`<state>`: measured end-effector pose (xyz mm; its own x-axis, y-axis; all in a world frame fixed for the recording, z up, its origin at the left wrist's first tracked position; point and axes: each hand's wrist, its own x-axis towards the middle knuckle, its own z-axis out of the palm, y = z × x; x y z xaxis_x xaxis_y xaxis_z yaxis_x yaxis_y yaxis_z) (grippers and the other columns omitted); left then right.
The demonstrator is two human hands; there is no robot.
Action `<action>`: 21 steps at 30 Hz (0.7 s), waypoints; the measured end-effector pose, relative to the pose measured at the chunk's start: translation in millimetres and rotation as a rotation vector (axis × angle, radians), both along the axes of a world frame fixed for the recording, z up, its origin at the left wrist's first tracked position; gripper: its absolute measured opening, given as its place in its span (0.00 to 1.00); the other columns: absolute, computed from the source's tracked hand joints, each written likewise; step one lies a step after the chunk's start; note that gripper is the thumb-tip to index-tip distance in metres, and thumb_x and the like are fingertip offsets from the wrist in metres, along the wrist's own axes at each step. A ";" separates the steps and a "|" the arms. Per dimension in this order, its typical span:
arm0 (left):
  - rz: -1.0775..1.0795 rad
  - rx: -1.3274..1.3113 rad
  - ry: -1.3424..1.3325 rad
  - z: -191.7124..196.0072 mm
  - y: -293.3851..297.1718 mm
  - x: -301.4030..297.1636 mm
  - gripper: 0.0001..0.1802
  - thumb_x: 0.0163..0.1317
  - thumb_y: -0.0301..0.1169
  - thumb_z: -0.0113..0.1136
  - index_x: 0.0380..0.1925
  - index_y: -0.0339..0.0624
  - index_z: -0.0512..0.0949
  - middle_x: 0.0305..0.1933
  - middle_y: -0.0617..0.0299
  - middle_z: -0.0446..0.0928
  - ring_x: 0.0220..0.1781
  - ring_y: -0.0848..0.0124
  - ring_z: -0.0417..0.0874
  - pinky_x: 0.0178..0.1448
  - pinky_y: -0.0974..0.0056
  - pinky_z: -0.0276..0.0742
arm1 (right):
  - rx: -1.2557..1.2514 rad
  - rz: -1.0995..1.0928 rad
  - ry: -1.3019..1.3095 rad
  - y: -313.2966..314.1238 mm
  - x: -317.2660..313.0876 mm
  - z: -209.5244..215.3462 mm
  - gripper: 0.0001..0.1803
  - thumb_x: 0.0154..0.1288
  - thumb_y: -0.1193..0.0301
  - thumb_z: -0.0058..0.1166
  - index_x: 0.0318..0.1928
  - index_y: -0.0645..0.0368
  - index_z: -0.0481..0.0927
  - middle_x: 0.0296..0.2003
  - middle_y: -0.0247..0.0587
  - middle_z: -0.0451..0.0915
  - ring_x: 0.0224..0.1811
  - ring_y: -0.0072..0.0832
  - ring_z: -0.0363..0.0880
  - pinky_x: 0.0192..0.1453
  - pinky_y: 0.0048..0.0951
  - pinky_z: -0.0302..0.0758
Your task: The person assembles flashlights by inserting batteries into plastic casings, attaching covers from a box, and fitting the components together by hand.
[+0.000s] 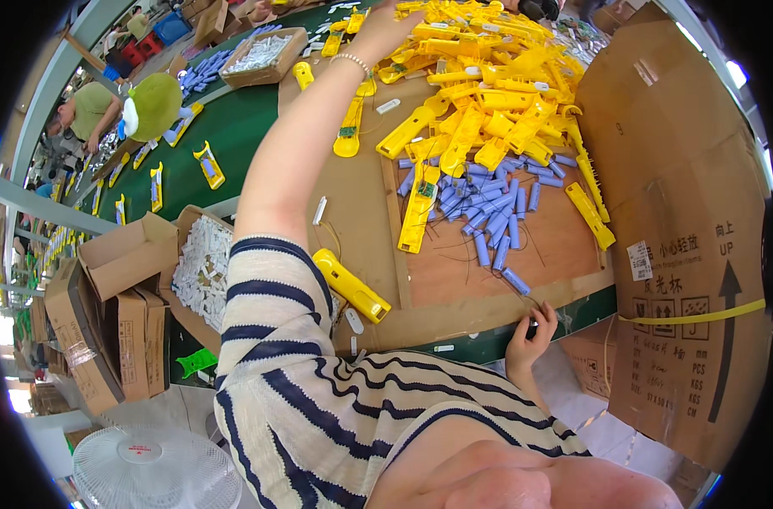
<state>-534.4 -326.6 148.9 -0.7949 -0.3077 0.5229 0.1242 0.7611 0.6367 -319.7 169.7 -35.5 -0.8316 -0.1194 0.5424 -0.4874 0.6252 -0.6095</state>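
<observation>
Left hand (385,30) — on yellow casings (479,93)

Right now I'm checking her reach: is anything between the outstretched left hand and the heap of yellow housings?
Nothing visible. The left hand is already at the near edge of the yellow housing pile; only bare cardboard board lies under the arm.

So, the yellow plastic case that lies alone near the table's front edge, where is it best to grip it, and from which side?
Likely across the long flat sides of the yellow case, near its middle, coming from above. It lies flat and slanted on the cardboard sheet, apart from the pile, so its top is free. The left hand reaches far away; the right hand at the table edge is nearer.
</observation>
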 end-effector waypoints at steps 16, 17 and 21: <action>0.239 -0.418 -0.778 -179.0 -48.3 25.1 0.28 0.63 0.42 0.46 0.63 0.47 0.62 0.60 0.46 0.66 0.59 0.50 0.70 0.62 0.55 0.66 | -0.044 -0.051 0.095 1.1 -2.2 3.5 0.07 0.48 0.86 0.49 0.30 0.65 0.76 0.39 0.48 0.77 0.45 0.46 0.73 0.52 0.38 0.69; 0.234 -0.418 -0.782 -179.0 -47.0 32.6 0.28 0.63 0.42 0.46 0.63 0.47 0.62 0.60 0.46 0.66 0.59 0.50 0.70 0.62 0.55 0.66 | -0.042 -0.055 0.091 1.8 -2.7 4.1 0.07 0.48 0.86 0.49 0.30 0.65 0.76 0.39 0.48 0.77 0.45 0.46 0.73 0.52 0.38 0.69; 0.077 -0.429 -0.803 -155.3 -18.4 94.6 0.27 0.62 0.41 0.49 0.59 0.41 0.64 0.55 0.43 0.69 0.57 0.49 0.71 0.60 0.55 0.67 | -0.019 -0.020 0.091 4.5 -0.7 5.2 0.07 0.48 0.85 0.50 0.30 0.65 0.76 0.38 0.47 0.78 0.45 0.45 0.73 0.52 0.38 0.69</action>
